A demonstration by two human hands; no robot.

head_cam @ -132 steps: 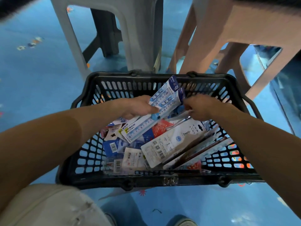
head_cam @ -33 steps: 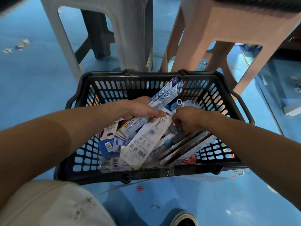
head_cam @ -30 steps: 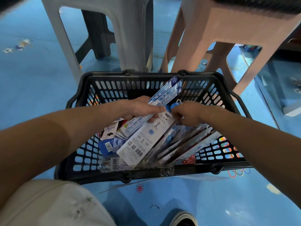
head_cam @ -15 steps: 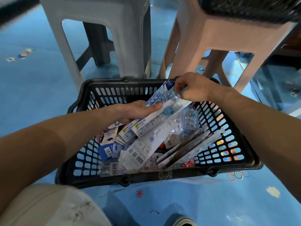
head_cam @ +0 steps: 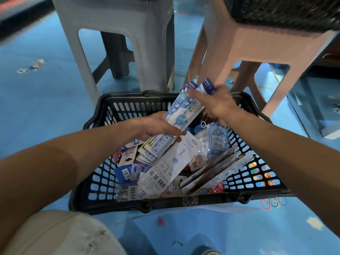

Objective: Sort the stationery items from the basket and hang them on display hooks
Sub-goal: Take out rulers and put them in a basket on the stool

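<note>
Left hand (head_cam: 156,126): grips the lower half of a bundle of ruler packs (head_cam: 184,115), thumb over the front and fingers curled beneath.
Right hand (head_cam: 215,102): pinches the bundle's upper end, thumb laid across the printed faces.
Ruler packs: several long blue ones stacked together, tilted up and away, held above the heap — their lower ends sit just over the other goods.
Basket (head_cam: 165,201): black plastic, on the blue floor (head_cam: 46,107). It holds loose stationery, including a white carded pack (head_cam: 171,166) lying diagonally, a clear blue pouch (head_cam: 218,140) and long slim packs (head_cam: 220,172) toward the right wall.
Beyond: a grey stool (head_cam: 147,43) and a pink stool (head_cam: 248,43) stand behind the basket. No display hooks are in view.
Step, by my judgement: gathering like items; hanging not yet begun.
Risk, slipping: the glossy packs could fan apart if either grip slackens, and one could drop back into the heap.
Risk, snagging: the low ends could catch the white carded pack and drag it up.
Risk, at the hook: unsquared tops would leave the hang holes misaligned — worth evening them up first.
</note>
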